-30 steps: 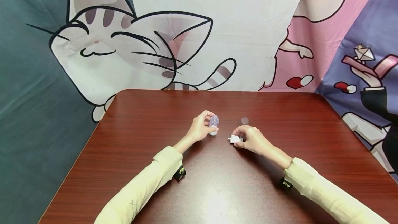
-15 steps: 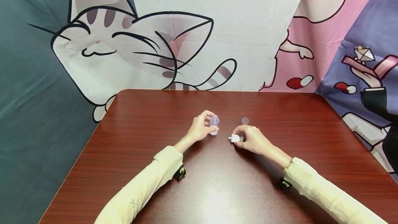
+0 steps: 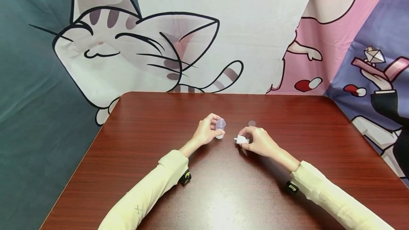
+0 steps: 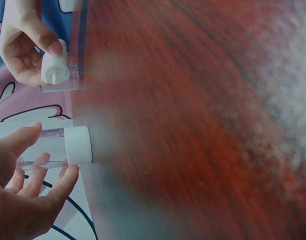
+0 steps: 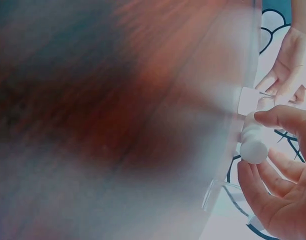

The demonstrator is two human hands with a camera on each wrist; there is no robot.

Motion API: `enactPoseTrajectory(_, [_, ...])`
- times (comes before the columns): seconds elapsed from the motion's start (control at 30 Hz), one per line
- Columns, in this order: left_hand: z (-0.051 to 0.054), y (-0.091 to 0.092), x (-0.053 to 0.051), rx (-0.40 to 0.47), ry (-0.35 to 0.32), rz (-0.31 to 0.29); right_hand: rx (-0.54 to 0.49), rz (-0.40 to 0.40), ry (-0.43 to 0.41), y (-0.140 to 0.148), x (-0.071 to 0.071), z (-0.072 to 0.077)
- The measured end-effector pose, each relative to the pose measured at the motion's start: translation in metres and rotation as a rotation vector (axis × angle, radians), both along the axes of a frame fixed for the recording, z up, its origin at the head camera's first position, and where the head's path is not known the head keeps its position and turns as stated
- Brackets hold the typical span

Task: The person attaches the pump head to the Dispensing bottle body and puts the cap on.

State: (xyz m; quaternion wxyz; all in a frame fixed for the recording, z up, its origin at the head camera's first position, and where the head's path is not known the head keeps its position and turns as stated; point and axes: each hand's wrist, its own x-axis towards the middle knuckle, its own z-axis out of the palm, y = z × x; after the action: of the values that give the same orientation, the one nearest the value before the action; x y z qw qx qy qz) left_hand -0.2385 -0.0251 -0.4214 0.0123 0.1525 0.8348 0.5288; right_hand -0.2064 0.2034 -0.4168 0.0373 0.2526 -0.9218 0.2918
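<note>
A small clear bottle [image 3: 220, 124] with a white base stands upright on the table, and my left hand [image 3: 202, 132] holds it between thumb and fingers. In the left wrist view its white base [image 4: 78, 145] meets the tabletop. To its right, my right hand [image 3: 259, 142] pinches a small white pump head [image 3: 241, 140], tilted sideways with its thin nozzle pointing left, apart from the bottle. The right wrist view shows the thumb and fingers around this white piece [image 5: 254, 147]. Just behind the right hand, a clear cap [image 3: 252, 123] sits on the table.
The brown wooden table [image 3: 159, 116] has a glossy surface with a bright reflection near the front. Behind it hangs a cloth backdrop [image 3: 255, 38] with cartoon drawings, close to the far table edge.
My right hand has lifted slightly and shifted a little away from me with the white pump head, partly covering the clear cap. My left hand and the bottle have stayed in place.
</note>
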Motion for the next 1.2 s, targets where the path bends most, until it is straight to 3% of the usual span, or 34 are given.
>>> enactPoseTrajectory(0.53, [-0.001,0.000,0.000,-0.024,0.026,-0.010,-0.036,-0.011,0.040,0.002,-0.002,0.007])
enactPoseTrajectory(1.2, [0.003,-0.001,0.002,-0.029,0.004,-0.013,-0.103,-0.019,0.038,-0.004,-0.008,0.023])
